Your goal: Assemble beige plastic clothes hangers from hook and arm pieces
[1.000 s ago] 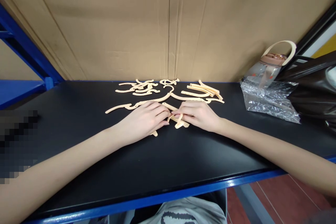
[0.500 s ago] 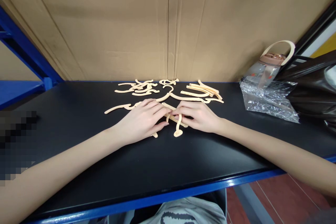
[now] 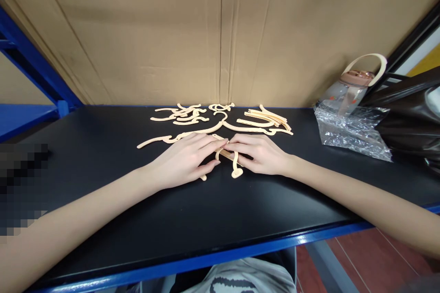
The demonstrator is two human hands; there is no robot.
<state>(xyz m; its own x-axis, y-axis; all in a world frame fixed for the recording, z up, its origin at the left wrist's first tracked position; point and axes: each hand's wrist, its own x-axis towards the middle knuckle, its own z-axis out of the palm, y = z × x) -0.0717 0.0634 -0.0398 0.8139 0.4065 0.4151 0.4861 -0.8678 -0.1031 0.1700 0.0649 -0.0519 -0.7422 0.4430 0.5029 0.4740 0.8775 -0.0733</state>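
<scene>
Low over the black tabletop, my left hand (image 3: 194,155) and my right hand (image 3: 257,152) meet at the fingertips. Both are closed on cream plastic clothes-hanger parts. A curved hanger hook (image 3: 236,165) hangs down between them, its flat foot toward me. Behind it a straight hanger arm (image 3: 225,153) runs slantwise from one hand to the other. My fingers hide where these parts meet. Under my left hand the tip of another cream piece (image 3: 203,177) sticks out. Just beyond my hands lies a hanger (image 3: 245,129) with its hook upward, partly covered by my left hand.
Loose hanger pieces (image 3: 187,114) lie in a heap at the back left, and longer arms (image 3: 268,116) at the back right. A few hooks (image 3: 222,107) sit by the cardboard wall (image 3: 172,32). A water bottle (image 3: 354,87) stands behind a clear plastic bag (image 3: 354,132) on the right.
The hook between my hands has turned slightly, its foot shifting a little right and up. My left fingertips have moved slightly toward the right hand. The other pieces have stayed put.
</scene>
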